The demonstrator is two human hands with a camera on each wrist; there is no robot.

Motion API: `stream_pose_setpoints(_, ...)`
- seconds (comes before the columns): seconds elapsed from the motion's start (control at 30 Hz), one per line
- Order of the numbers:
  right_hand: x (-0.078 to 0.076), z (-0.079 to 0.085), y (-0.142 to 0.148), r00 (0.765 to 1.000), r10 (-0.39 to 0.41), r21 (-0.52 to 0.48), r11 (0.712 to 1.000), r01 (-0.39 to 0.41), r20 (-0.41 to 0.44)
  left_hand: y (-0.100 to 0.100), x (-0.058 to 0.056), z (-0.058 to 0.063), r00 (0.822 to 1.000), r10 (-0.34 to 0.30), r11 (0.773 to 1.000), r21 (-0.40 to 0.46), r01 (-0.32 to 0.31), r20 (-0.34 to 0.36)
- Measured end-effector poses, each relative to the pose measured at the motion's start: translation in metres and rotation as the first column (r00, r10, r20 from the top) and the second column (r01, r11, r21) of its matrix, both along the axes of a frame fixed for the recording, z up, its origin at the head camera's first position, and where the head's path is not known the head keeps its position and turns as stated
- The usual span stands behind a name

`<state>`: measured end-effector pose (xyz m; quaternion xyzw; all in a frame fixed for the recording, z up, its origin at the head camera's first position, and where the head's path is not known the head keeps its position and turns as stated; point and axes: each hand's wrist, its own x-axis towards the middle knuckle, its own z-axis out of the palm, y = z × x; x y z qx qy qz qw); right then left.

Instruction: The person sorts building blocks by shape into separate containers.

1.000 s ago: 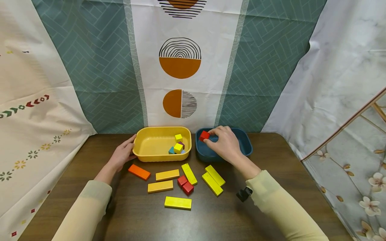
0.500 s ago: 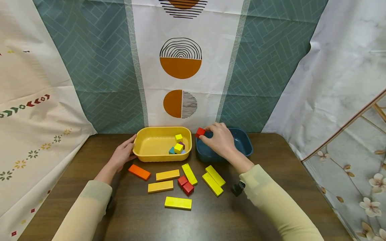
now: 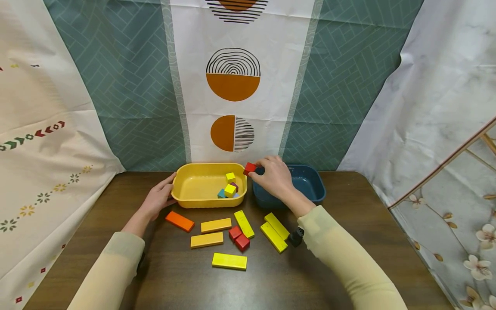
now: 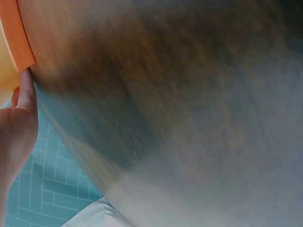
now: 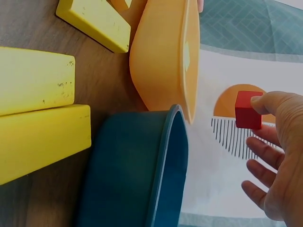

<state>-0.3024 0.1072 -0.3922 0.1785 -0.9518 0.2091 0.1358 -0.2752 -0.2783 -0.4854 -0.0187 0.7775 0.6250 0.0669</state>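
My right hand (image 3: pixel 273 176) pinches a red cube (image 3: pixel 249 168) between thumb and index finger, above the gap between the yellow tub (image 3: pixel 195 186) and the dark blue tub (image 3: pixel 308 183). In the right wrist view, the red cube (image 5: pixel 248 109) is raised clear of both rims, and the other fingers are spread. My left hand (image 3: pixel 158 197) rests against the left end of the yellow tub with fingers fairly straight. Several small cubes (image 3: pixel 230 190), yellow, blue and purple, lie in the yellow tub's right part. In the left wrist view only part of the left hand (image 4: pixel 19 127) shows.
In front of the tubs lie two red cubes (image 3: pixel 242 242), an orange block (image 3: pixel 180 221), two light-orange blocks (image 3: pixel 207 240) and several yellow blocks (image 3: pixel 229 261). A patterned cloth (image 3: pixel 232 129) hangs behind the table (image 3: pixel 186 284).
My right hand has moved left and slightly up with the red cube, from over the blue tub toward the yellow tub's right rim. The left hand has stayed in place.
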Motion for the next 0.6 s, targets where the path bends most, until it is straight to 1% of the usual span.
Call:
stream_pose_setpoints(0.2, -0.005, -0.004, -0.010, 1.000, -0.005, 0.018, 1.000, 0.005, 0.002, 0.000, 0.000, 0.000, 1.000, -0.002, 1.000, -0.003, 0.002, -0.005)
stream_pose_setpoints(0.43, -0.010, -0.009, -0.019, 0.999, -0.001, 0.040, 0.999, 0.000, 0.038, 0.001, 0.000, 0.000, 1.000, 0.002, 1.000, 0.001, -0.002, -0.005)
stream_pose_setpoints(0.6, -0.012, -0.011, -0.024, 0.999, -0.004, 0.059, 0.998, 0.002, 0.037, 0.002, 0.001, 0.000, 1.000, 0.000, 1.000, 0.014, 0.001, -0.003)
